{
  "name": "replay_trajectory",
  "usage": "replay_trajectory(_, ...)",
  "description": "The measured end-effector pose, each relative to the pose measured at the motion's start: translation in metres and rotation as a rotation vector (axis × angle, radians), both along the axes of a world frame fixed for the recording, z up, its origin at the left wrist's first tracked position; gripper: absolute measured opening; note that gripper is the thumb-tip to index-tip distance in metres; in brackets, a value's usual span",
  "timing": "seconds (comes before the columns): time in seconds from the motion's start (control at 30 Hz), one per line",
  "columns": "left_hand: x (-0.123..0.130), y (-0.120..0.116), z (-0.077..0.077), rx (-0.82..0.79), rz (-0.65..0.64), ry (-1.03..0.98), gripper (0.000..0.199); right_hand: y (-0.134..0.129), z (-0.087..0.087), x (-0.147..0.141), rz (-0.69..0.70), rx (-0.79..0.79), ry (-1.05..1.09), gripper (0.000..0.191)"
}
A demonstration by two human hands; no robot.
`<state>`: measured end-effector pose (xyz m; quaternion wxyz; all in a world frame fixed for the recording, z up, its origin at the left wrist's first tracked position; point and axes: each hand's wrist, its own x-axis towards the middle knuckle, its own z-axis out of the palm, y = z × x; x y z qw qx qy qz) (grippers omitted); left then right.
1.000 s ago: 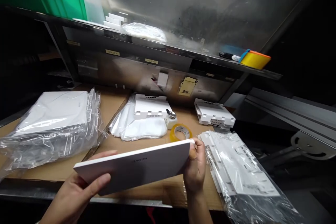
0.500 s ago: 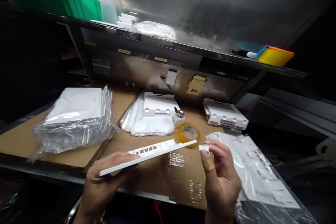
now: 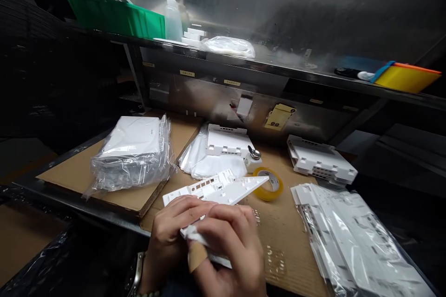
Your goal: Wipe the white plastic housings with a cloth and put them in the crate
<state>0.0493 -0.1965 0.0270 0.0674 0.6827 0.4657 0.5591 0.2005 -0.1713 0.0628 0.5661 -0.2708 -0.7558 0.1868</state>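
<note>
Low in the middle of the head view, my left hand point(image 3: 174, 229) is closed on a white plastic panel point(image 3: 223, 190), whose inner side with square openings shows beyond the fingers. My right hand point(image 3: 230, 241) lies against the near part of the panel, beside the left. It pinches a small crumpled white piece point(image 3: 191, 231) between thumb and fingers, pressed to the panel's near edge. A tan bandage wraps the right thumb. The fingers cover much of the panel's near side.
Bagged white panels point(image 3: 128, 158) stand left, more bagged parts point(image 3: 362, 241) right. Behind are stacked white housings point(image 3: 228, 141), another stack point(image 3: 320, 160), a small dispenser point(image 3: 253, 160) and yellow tape point(image 3: 268, 184). A metal shelf point(image 3: 278, 70) carries a green bin point(image 3: 114, 16) and bottle point(image 3: 173, 21).
My right hand has moved left and down to the panel with the small white piece. The panel has tilted so its inner side shows more. The whole view has shifted.
</note>
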Motion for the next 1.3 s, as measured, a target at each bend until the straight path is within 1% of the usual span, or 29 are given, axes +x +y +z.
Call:
replay_trajectory(0.07, -0.003, -0.001, -0.001, 0.026, 0.012, 0.059, 0.033, 0.009, -0.001, 0.010, -0.075, -0.010, -0.030, 0.020)
replay_trajectory(0.1, -0.004, -0.001, -0.002, 0.035, 0.018, 0.097, 0.034, 0.013, -0.001, 0.016, -0.083, -0.052, -0.023, 0.019)
replay_trajectory(0.13, -0.006, 0.000, -0.003, 0.042, 0.023, 0.142, 0.033, 0.016, -0.001, 0.020, -0.051, -0.118, -0.003, 0.017)
replay_trajectory(0.23, -0.009, 0.004, -0.008, 0.055, 0.050, 0.234, 0.029, 0.014, -0.003, 0.026, 0.196, -0.355, 0.073, 0.011)
replay_trajectory(0.27, -0.009, 0.006, -0.010, 0.057, 0.058, 0.247, 0.028, 0.012, -0.004, 0.025, 0.258, -0.419, 0.088, 0.011)
replay_trajectory(0.3, -0.007, 0.008, -0.013, 0.057, 0.067, 0.242, 0.028, 0.009, -0.007, 0.024, 0.284, -0.466, 0.104, 0.010)
replay_trajectory(0.37, -0.003, 0.012, -0.018, 0.034, 0.097, 0.160, 0.031, 0.007, -0.011, 0.021, 0.234, -0.527, 0.167, 0.009)
replay_trajectory(0.4, 0.001, 0.013, -0.020, 0.018, 0.132, 0.075, 0.035, 0.007, -0.013, 0.020, 0.187, -0.547, 0.224, 0.009)
replay_trajectory(0.43, 0.004, 0.013, -0.021, 0.004, 0.185, -0.048, 0.046, 0.007, -0.015, 0.020, 0.141, -0.566, 0.291, 0.009)
replay_trajectory(0.5, 0.012, 0.013, -0.020, -0.025, 0.294, -0.415, 0.077, 0.009, -0.020, 0.021, 0.065, -0.575, 0.417, 0.010)
replay_trajectory(0.53, 0.016, 0.011, -0.017, -0.068, 0.301, -0.652, 0.086, 0.009, -0.023, 0.021, 0.036, -0.559, 0.454, 0.010)
replay_trajectory(0.57, 0.019, 0.009, -0.013, -0.154, 0.243, -0.914, 0.088, 0.008, -0.026, 0.020, 0.013, -0.527, 0.466, 0.009)
replay_trajectory(0.6, 0.022, 0.007, -0.008, -0.281, 0.113, -1.178, 0.085, 0.007, -0.031, 0.019, -0.004, -0.476, 0.455, 0.008)
replay_trajectory(0.63, 0.023, 0.005, -0.002, -0.426, -0.058, -1.416, 0.080, 0.004, -0.036, 0.018, -0.009, -0.413, 0.427, 0.008)
replay_trajectory(0.67, 0.025, 0.003, 0.003, -0.558, -0.226, -1.611, 0.077, 0.001, -0.042, 0.016, 0.006, -0.346, 0.391, 0.007)
replay_trajectory(0.7, 0.026, 0.002, 0.009, -0.659, -0.358, -1.756, 0.076, -0.002, -0.047, 0.014, 0.041, -0.283, 0.351, 0.007)
replay_trajectory(0.73, 0.026, 0.002, 0.013, -0.721, -0.427, -1.858, 0.073, -0.005, -0.052, 0.013, 0.093, -0.221, 0.309, 0.010)
replay_trajectory(0.77, 0.026, 0.002, 0.017, -0.747, -0.424, -1.929, 0.068, -0.007, -0.056, 0.013, 0.156, -0.154, 0.258, 0.014)
replay_trajectory(0.83, 0.025, 0.006, 0.021, -0.762, -0.322, -1.995, 0.057, -0.007, -0.059, 0.015, 0.271, -0.070, 0.129, 0.023)
replay_trajectory(0.9, 0.024, 0.011, 0.023, -0.769, -0.237, -1.997, 0.055, -0.005, -0.055, 0.020, 0.306, -0.073, 0.023, 0.029)
replay_trajectory(0.93, 0.023, 0.015, 0.022, -0.756, -0.212, -1.993, 0.056, -0.003, -0.052, 0.022, 0.289, -0.090, -0.009, 0.030)
replay_trajectory(1.0, 0.022, 0.020, 0.021, -0.720, -0.195, -1.988, 0.060, -0.003, -0.046, 0.024, 0.209, -0.112, -0.034, 0.030)
replay_trajectory(1.07, 0.022, 0.022, 0.021, -0.672, -0.184, -1.984, 0.062, -0.005, -0.043, 0.022, 0.144, -0.079, -0.064, 0.027)
replay_trajectory(1.13, 0.023, 0.023, 0.022, -0.645, -0.184, -1.979, 0.063, -0.008, -0.044, 0.018, 0.136, -0.064, -0.116, 0.023)
replay_trajectory(1.2, 0.024, 0.022, 0.024, -0.631, -0.183, -1.972, 0.064, -0.009, -0.045, 0.015, 0.156, -0.068, -0.168, 0.019)
replay_trajectory(1.3, 0.025, 0.020, 0.026, -0.604, -0.155, -1.948, 0.069, -0.009, -0.047, 0.014, 0.139, -0.082, -0.207, 0.017)
